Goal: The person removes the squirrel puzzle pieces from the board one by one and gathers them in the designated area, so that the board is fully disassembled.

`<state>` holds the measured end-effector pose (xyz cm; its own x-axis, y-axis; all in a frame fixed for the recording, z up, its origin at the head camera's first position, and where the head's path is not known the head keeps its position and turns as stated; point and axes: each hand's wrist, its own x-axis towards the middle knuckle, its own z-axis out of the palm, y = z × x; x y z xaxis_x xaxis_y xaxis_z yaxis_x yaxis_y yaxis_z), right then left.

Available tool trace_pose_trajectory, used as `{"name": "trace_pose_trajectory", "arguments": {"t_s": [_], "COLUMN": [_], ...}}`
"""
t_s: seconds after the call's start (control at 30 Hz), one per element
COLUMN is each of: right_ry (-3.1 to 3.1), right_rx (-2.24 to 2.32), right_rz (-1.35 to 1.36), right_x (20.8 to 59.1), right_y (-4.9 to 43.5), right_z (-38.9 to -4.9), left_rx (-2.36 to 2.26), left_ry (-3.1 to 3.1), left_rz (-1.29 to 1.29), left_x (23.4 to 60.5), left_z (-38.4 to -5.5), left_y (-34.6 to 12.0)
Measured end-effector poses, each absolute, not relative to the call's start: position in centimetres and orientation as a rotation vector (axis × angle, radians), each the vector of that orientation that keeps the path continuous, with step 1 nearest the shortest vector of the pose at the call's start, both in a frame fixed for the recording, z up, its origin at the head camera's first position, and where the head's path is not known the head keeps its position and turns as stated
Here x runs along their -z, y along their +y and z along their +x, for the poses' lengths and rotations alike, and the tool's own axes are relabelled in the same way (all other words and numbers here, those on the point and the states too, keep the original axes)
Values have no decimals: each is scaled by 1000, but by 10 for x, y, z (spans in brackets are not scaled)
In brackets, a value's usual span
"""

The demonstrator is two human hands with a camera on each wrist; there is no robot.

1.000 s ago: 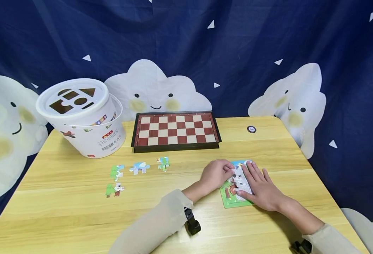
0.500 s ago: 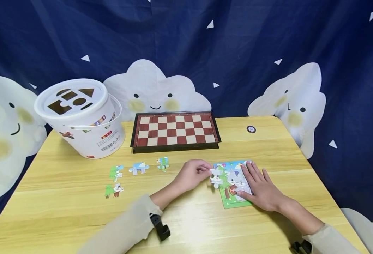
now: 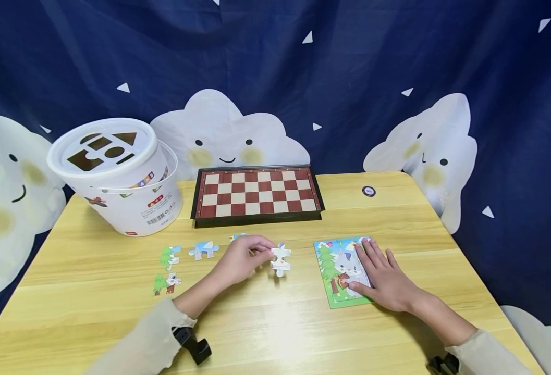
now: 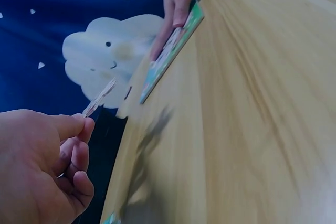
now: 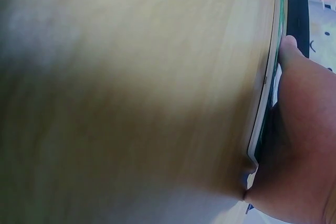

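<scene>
Between thumb and fingers my left hand (image 3: 240, 263) pinches a jigsaw puzzle piece (image 3: 281, 260), mostly white and grey, held above the table. The left wrist view shows this puzzle piece (image 4: 98, 99) nearly edge-on. My right hand (image 3: 388, 276) rests with straight fingers on the right part of a puzzle board (image 3: 326, 273), whose picture has a grey animal and a green tree; the hand covers some of it. Left of my left hand lie loose puzzle pieces: a green one (image 3: 167, 257), a blue one (image 3: 204, 250) and a green-brown one (image 3: 166, 284). Another (image 3: 236, 237) is partly hidden behind that hand.
A folding chessboard (image 3: 258, 192) lies at the back middle of the wooden table (image 3: 275, 333). To its left stands a white bucket (image 3: 130, 203) with shaped holes in its lid. A small dark round disc (image 3: 368, 191) lies at the back right.
My left hand has moved left from the puzzle board, carrying the puzzle piece away from it. The board's left side has come into view. My right hand has stayed on the board.
</scene>
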<state>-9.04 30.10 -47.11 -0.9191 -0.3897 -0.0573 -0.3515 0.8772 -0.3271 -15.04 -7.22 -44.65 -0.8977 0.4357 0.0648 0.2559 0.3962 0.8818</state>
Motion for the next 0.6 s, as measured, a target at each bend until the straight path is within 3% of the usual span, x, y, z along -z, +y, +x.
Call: {"name": "trace_pose_trajectory", "arguments": {"t_s": [0.6], "right_ry": [2947], "right_rx": [488], "right_rz": [-605], "right_x": [475], "right_y": [302], "right_z": [-91], "left_rx": [-1429], "left_ry": [2617], "left_rz": [442], "left_x": [450], "left_z": [-137], "left_y": [-161]}}
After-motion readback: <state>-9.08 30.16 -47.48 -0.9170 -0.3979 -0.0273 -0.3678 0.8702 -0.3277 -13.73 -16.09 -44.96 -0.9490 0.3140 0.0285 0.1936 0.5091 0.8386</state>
